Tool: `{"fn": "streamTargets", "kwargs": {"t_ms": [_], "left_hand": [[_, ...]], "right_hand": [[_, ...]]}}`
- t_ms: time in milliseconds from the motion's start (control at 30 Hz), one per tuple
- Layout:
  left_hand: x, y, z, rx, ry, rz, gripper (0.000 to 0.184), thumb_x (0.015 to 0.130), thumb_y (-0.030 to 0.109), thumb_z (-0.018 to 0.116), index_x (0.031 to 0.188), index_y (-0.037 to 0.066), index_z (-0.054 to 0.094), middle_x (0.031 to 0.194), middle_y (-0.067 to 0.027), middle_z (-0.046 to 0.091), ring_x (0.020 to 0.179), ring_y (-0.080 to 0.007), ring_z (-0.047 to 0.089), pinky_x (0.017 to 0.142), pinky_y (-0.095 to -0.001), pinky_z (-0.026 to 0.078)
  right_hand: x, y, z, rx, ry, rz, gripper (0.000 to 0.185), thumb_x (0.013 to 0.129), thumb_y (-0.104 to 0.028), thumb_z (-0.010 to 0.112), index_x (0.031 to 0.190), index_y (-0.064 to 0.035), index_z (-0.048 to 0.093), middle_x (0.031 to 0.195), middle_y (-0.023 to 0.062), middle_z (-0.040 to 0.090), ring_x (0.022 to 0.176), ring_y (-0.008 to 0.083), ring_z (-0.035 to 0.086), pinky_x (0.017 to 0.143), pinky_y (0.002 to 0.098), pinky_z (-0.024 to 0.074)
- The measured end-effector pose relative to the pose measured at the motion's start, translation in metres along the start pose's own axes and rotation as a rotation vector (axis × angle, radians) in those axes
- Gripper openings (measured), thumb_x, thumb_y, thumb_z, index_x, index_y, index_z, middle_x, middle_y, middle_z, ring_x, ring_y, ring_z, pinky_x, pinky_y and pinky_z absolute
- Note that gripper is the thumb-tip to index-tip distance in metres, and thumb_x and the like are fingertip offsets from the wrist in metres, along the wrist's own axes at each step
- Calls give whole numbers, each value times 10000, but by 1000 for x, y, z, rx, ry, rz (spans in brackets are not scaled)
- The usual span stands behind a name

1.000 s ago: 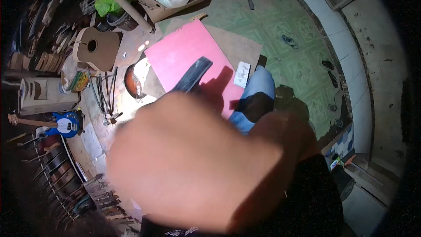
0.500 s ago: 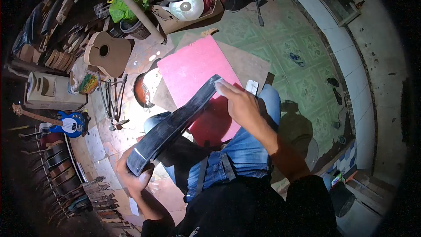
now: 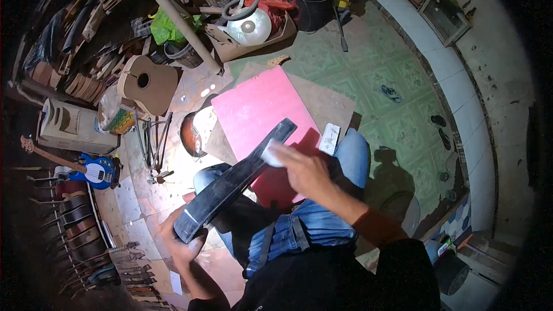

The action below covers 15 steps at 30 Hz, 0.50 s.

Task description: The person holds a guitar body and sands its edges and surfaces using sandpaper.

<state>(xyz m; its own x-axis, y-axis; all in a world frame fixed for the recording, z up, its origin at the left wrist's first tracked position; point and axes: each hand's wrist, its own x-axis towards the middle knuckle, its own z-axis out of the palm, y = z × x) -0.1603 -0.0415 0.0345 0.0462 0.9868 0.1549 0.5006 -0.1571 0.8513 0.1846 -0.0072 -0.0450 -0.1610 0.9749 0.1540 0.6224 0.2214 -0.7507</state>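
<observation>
A long, black, dusty piece (image 3: 230, 179) with a gently curved edge, like a guitar body seen side-on, slants across my lap. My left hand (image 3: 183, 241) grips its lower left end, fingers wrapped beneath and around it. Near that end is a short white mark. My right hand (image 3: 299, 173) presses a small folded white pad (image 3: 273, 154), possibly sandpaper, against the upper part of the black edge. Below lies a pink board (image 3: 265, 101), on top of a larger greyish-brown sheet (image 3: 331, 101). A white rectangular block (image 3: 329, 138) sits beside my right knee.
At left are an acoustic guitar body (image 3: 148, 85), a blue bass guitar (image 3: 99, 171) and a sunburst guitar body (image 3: 189, 133). A slanting pole (image 3: 175, 20) stands near a cardboard box (image 3: 230, 49). Black bucket (image 3: 311, 0) at the back; sandals (image 3: 390, 93) on green tiles.
My right hand has slid the white pad down along the black edge, away from the far end. The view has shifted slightly, and my left hand keeps its grip.
</observation>
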Motion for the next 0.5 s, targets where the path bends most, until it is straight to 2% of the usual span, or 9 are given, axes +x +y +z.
{"fn": "streamTargets", "kwargs": {"t_ms": [67,133,233,267,333,367,400,467,500], "left_hand": [[0,2,1,3,22,0,566,560,86,725,1106,-61,703,979,-155,760,866,-186,721,843,-324,553],[1,3,-1,9,-19,-61,574,553,84,732,1109,-58,702,977,-151,761,858,-186,719,837,-321,551],[3,1,0,46,-14,33,571,552,67,735,1108,-58,700,979,-151,762,858,-186,721,828,-319,551],[4,1,0,46,-13,33,571,552,67,735,1108,-58,700,979,-151,762,858,-186,721,828,-319,551],[3,1,0,48,-19,-17,555,557,53,737,1100,-58,702,971,-154,763,851,-184,723,818,-321,554],[2,2,1,48,-13,-20,555,557,53,737,1100,-58,702,971,-154,763,851,-184,723,818,-321,554],[2,3,2,39,-5,-30,545,561,49,738,1094,-57,704,968,-157,763,847,-184,724,815,-321,555],[3,5,2,31,4,-34,536,564,45,738,1089,-57,706,964,-160,764,844,-184,725,812,-322,556],[3,5,2,15,3,-41,535,562,46,741,1085,-57,708,962,-163,764,844,-183,726,812,-321,557]], "right_hand": [[12,34,7,-59,176,67,562,908,50,450,1434,-100,578,1493,143,560,1008,381,737,854,469,634],[15,28,3,-69,234,-13,566,910,57,441,1435,-105,582,1494,152,556,1025,368,735,874,461,633],[-3,-13,3,-32,-16,-48,557,909,44,447,1422,-120,593,1452,194,572,1166,377,671,953,449,602],[-1,-5,4,-32,-16,-50,557,909,44,447,1422,-120,593,1452,194,572,1166,377,671,953,449,602],[7,19,7,19,176,-49,563,897,45,453,1421,-112,590,1443,196,577,1197,386,649,970,439,594],[12,27,3,-32,199,43,561,899,51,439,1422,-89,587,1445,188,581,1204,372,652,987,445,585],[18,30,-2,-21,213,-2,589,892,52,441,1447,-101,565,1487,171,550,1178,373,668,984,470,584],[6,10,8,-9,47,112,621,889,48,447,1480,-120,534,1529,161,512,1139,377,690,958,493,590],[0,-2,11,-28,-39,57,643,887,40,464,1505,-129,507,1556,166,483,1099,382,710,923,492,599]]}}
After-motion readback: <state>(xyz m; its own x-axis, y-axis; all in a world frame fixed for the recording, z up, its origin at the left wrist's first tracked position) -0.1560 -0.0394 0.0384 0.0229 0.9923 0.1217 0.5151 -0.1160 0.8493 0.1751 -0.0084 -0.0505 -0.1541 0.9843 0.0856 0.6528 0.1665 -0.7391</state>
